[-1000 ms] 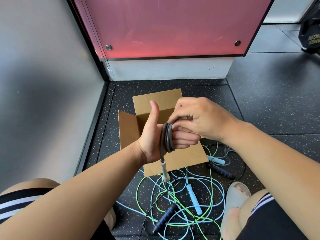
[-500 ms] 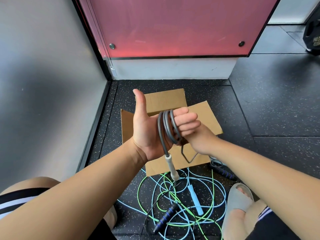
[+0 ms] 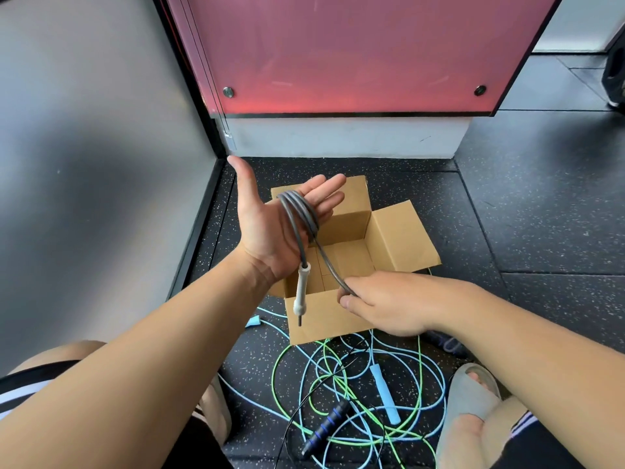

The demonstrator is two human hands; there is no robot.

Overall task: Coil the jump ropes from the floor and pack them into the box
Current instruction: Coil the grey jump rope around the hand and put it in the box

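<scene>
A grey jump rope (image 3: 297, 211) is looped several times around the fingers of my left hand (image 3: 270, 228), which is held flat, palm up, fingers apart. Its grey-white handle (image 3: 301, 292) dangles below my wrist. My right hand (image 3: 385, 302) pinches the free strand of the same rope lower down, over the near wall of the open cardboard box (image 3: 402, 231). The box looks empty inside. On the floor in front lie tangled green (image 3: 287, 357) and light blue (image 3: 436, 394) ropes, a light blue handle (image 3: 384, 394) and a black-and-blue handle (image 3: 326, 426).
A grey wall runs along the left and a pink panel (image 3: 355, 55) stands behind the box. My knees and a grey slipper (image 3: 470, 401) frame the rope pile on the dark speckled floor (image 3: 541, 204). Another light blue handle (image 3: 253, 321) peeks out left of the box.
My right hand has come off the coil and dropped down toward me, drawing the free strand out. My left hand has flattened and its fingers have spread. The box interior has come into sight.
</scene>
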